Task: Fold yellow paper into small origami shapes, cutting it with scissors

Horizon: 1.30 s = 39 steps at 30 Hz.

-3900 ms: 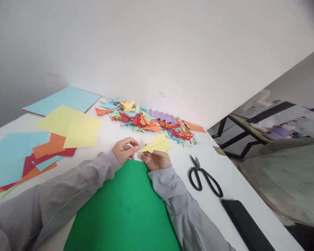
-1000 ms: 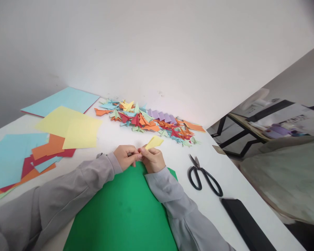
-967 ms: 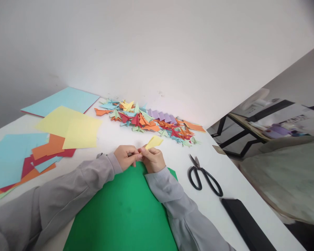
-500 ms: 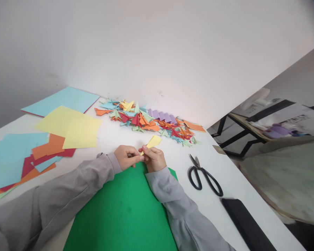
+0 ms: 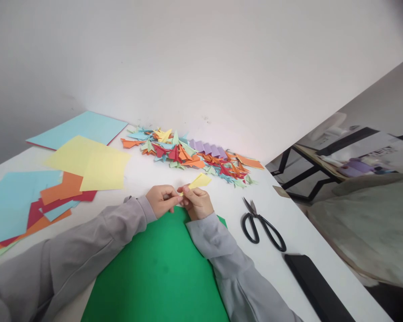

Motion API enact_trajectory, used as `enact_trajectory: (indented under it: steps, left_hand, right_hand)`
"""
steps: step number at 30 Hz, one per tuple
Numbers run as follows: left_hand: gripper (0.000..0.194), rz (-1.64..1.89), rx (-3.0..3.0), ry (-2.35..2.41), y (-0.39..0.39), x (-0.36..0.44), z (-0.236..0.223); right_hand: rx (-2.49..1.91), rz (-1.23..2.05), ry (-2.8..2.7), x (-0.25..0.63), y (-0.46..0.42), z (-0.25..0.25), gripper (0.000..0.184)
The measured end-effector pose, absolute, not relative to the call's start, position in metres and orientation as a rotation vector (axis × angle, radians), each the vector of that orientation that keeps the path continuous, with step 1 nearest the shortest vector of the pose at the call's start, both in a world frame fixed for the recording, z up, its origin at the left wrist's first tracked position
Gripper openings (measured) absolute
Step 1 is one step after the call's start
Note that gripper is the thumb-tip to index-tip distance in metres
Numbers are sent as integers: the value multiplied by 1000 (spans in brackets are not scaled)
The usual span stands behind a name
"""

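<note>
A small folded piece of yellow paper (image 5: 201,180) is held up between both hands, its wide end pointing away to the upper right. My right hand (image 5: 199,203) pinches it between thumb and fingers. At its narrow near end, my left hand (image 5: 163,200) is closed, thumb and forefinger pinching the tip. The fingers partly hide that end. Under both hands lies a large green sheet (image 5: 161,264) on the white table.
Folded paper pieces in many colours (image 5: 181,152) are heaped along the wall. Black-handled scissors (image 5: 260,223) lie to the right, blades open, with a long black object (image 5: 317,286) nearer. Loose yellow sheets (image 5: 100,165), a light-blue stack (image 5: 83,127) and coloured scraps (image 5: 67,188) cover the left.
The yellow paper has tilted a little, its wide end swinging to the right and looking narrower. My fingers have shifted slightly along it; both hands keep their grip.
</note>
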<state>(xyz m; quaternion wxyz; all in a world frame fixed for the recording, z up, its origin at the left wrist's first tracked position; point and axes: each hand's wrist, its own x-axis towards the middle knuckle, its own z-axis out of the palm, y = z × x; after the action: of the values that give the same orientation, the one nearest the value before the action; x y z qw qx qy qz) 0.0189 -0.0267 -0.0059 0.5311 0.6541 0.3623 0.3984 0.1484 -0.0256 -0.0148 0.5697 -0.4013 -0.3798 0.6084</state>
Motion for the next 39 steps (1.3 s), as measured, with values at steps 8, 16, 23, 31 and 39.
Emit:
enact_trajectory:
  steps: [8,16,23,31,39]
  left_hand:
    - [16,1022,1571,800,-24,18,-8]
    - [18,1015,1557,843,-23,18,-9]
    - [17,984,1567,931,-25,19,-6]
    - [18,975,1608,937,-25,19,-7]
    - [15,1025,1613,919,-24,19,-8]
  right_hand:
    - [-899,1413,-1014,149,-25,-18,19]
    - [-919,1463,-952,148,-26,-18,24]
    - [-890,1473,-791,149,-24,-13,26]
    - [-888,1511,-716,150,-24,-10,30]
    - [-863,1498,-679,151,-23,-9,26]
